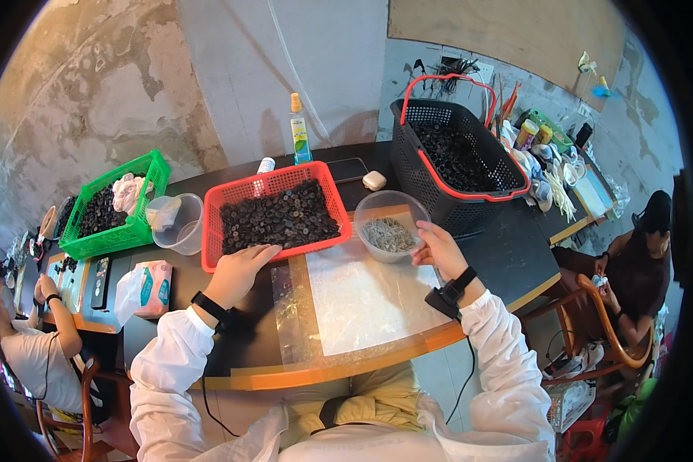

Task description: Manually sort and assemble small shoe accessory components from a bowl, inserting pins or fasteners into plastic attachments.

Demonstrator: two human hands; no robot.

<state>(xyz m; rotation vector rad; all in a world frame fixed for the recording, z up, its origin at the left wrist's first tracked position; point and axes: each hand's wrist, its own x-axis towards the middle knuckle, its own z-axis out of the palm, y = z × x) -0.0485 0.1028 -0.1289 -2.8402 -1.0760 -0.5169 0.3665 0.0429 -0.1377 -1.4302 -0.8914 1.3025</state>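
Note:
My left hand is at the near rim of a red plastic basket, its fingers closed over the edge. Many small black ring-shaped parts fill that basket. To its right, my right hand pinches the right side of a clear round tub. Small silvery pieces, too fine to make out singly, lie in the tub. Under the tub's near side a whitish sheet is taped to the dark table.
A large black basket with red handles holds black parts. Left stand a green crate, an empty-looking clear tub and a tissue pack. A spray bottle stands behind. People sit at left and right.

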